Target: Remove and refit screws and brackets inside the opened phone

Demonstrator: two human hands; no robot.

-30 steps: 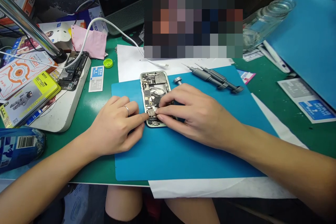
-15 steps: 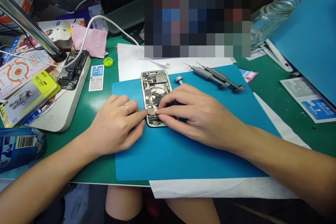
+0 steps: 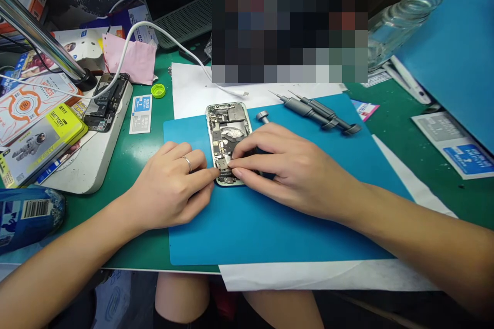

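Observation:
An opened smartphone (image 3: 232, 122) lies face up on the blue mat, its inner boards and parts bare. A small silvery plate (image 3: 222, 164) sits near its lower end. At the phone's lower left edge rests the index fingertip of my left hand (image 3: 175, 180), which wears a ring; its other fingers bend loosely and hold nothing. My right hand (image 3: 291, 162) reaches over the phone's lower right side with thumb and fingers pinched. A whitish bit (image 3: 227, 158) shows at those fingertips, too small to name, and my fingers cover the rest.
Two grey screwdrivers (image 3: 309, 110) and a small metal knob-headed piece (image 3: 262, 116) lie beyond my right hand. On the left are a green cap (image 3: 158, 91), another opened phone (image 3: 106, 105) and a battery box (image 3: 44, 144). A glass jar (image 3: 403, 28) stands back right.
My left index fingertip has drawn back slightly from the silvery plate to the phone's edge. My right hand stays pinched in nearly the same place.

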